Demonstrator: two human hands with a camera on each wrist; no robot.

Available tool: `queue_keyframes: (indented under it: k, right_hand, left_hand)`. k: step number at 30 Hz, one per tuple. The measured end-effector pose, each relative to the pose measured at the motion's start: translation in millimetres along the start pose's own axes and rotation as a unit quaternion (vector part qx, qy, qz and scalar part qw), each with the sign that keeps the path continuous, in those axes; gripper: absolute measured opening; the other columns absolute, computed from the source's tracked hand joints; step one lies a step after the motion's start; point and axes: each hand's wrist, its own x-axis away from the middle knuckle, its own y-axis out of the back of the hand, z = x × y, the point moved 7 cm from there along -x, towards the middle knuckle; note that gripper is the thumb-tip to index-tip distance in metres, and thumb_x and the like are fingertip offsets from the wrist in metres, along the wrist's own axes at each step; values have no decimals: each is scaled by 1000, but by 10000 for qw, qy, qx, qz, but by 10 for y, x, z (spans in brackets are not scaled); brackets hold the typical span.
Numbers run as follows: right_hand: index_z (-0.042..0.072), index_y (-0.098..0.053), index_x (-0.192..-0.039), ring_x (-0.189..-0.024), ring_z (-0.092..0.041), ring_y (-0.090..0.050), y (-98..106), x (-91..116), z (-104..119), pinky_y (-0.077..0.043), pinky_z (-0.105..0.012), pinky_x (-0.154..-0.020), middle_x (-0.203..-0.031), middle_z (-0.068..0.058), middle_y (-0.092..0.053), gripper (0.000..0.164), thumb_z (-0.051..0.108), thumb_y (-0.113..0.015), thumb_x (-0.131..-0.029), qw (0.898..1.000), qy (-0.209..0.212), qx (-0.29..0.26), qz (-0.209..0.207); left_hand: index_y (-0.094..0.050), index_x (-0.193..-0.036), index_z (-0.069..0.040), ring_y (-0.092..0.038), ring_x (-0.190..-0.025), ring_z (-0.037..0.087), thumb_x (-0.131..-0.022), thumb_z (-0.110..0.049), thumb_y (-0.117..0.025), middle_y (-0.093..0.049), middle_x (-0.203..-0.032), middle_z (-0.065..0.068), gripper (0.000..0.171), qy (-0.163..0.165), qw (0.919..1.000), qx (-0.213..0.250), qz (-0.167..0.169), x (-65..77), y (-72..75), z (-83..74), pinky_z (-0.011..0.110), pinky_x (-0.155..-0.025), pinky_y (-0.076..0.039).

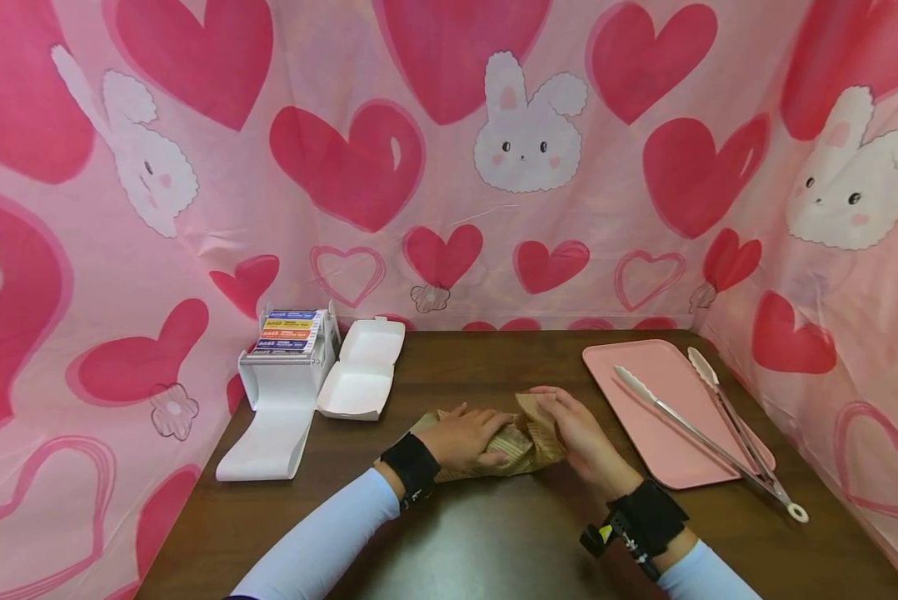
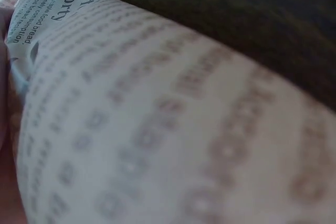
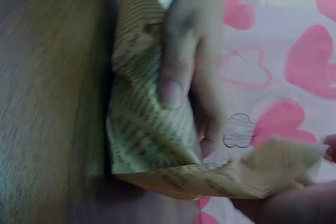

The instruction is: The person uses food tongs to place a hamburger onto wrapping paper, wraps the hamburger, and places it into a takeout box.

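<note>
Parcel point(image 1: 520, 450) in printed brown paper, lying at the middle of the desk point(image 1: 494, 533), midway between its left and right edges. Left hand point(image 1: 464, 437): laid across the parcel's left part, fingers relaxed over the top, thumb resting on the near side. Right hand point(image 1: 580, 429): at the right end, pinching the raised paper flap point(image 1: 541, 417). Lines of dark lettering cover the wrapper; the left wrist view shows them at close range, mostly blurred. Both wrists carry black straps point(image 1: 411, 462), and both forearms light blue sleeves point(image 1: 325, 533).

Far left corner of the desk: a white holder point(image 1: 317, 362) with coloured packs point(image 1: 290, 327) in its top and a white chute point(image 1: 265, 446) extending toward the near edge. Just to its right, a white box point(image 1: 355, 387) stands with its lid open. Near the right edge: a pink tray point(image 1: 674, 379), on which tongs point(image 1: 707, 442) lie spread, their ringed end projecting past the tray's near right corner. Behind the desk's far edge hangs a pink curtain point(image 1: 449, 200) printed with hearts and rabbits.
</note>
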Motion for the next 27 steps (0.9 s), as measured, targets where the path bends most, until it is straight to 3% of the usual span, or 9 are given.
queue_keyframes:
  k: [3, 5, 9, 11, 14, 17, 19, 22, 27]
  right_hand:
    - [-6, -47, -141, -124, -25, -55, -116, -8, -26, -41, -33, -104, -130, -13, -61, 52, 35, -39, -110, 9980, 143, -47, 611]
    - [-11, -46, -140, -133, -28, -49, -154, -20, -59, -38, -34, -109, -140, -21, -54, 52, 31, -37, -111, 9952, 253, 85, 936]
    - [-4, -58, -133, -129, -29, -52, -141, -59, -155, -46, -30, -100, -140, -20, -56, 34, 14, -49, -107, 9817, 596, 1522, 975]
    - [3, -64, -130, -127, -31, -54, -150, -64, -166, -49, -32, -97, -137, -17, -59, 29, 11, -56, -103, 9581, 1072, 2495, 912]
    - [5, -68, -126, -129, -35, -55, -231, -42, -141, -49, -44, -102, -136, -17, -62, 28, 12, -65, -99, 9024, 2132, 3643, 866]
    - [3, -67, -126, -132, -39, -53, -322, -1, -152, -43, -56, -105, -136, -19, -61, 31, 11, -68, -97, 8507, 2951, 4255, 906]
    - [2, -66, -127, -133, -39, -51, -356, 20, -174, -42, -59, -105, -138, -20, -60, 33, 9, -69, -95, 8257, 3241, 4529, 899]
    - [2, -65, -129, -134, -39, -47, -380, 28, -212, -42, -60, -104, -141, -19, -56, 38, 7, -70, -92, 8036, 3402, 4801, 896]
    - [5, -64, -131, -139, -41, -41, -398, -2, -252, -40, -62, -106, -147, -20, -49, 41, 6, -68, -90, 8041, 3211, 4911, 950]
  left_hand:
    - [-40, -150, -12, -47, -139, 22, -101, -59, -49, -51, -147, 4, 69, 109, 9998, 142, -8, 2, -13, 25, 58, -116, -30]
    - [-40, -149, -11, -48, -138, 20, -99, -59, -55, -54, -145, 4, 71, 241, 9990, 387, -28, -1, -28, 59, 57, -117, -29]
    - [-36, -146, -11, -52, -135, 18, -94, -58, -63, -60, -138, 6, 75, 447, 9942, 959, -191, -4, -49, 127, 55, -119, -26]
    - [-34, -146, -8, -55, -132, 19, -92, -57, -67, -62, -135, 8, 80, 483, 9919, 1132, -307, -2, -52, 152, 55, -119, -27]
    - [-24, -154, -4, -58, -128, 19, -90, -52, -72, -64, -134, 8, 93, 499, 9896, 1275, -450, 13, -62, 182, 55, -118, -27]
    - [-8, -160, -2, -59, -127, 17, -89, -47, -76, -64, -136, 8, 108, 455, 9895, 1271, -522, 27, -68, 191, 55, -119, -26]
    - [-3, -161, -3, -59, -127, 15, -89, -44, -77, -64, -136, 7, 111, 363, 9905, 1200, -569, 29, -73, 185, 54, -119, -26]
    - [-3, -162, -6, -56, -132, 15, -91, -42, -76, -59, -144, 6, 108, 193, 9909, 1180, -612, 30, -80, 170, 56, -119, -25]
    - [-7, -164, -12, -36, -147, 15, -90, -60, -67, -31, -164, 3, 107, 35, 9866, 1552, -510, 42, -95, 176, 60, -119, -19]
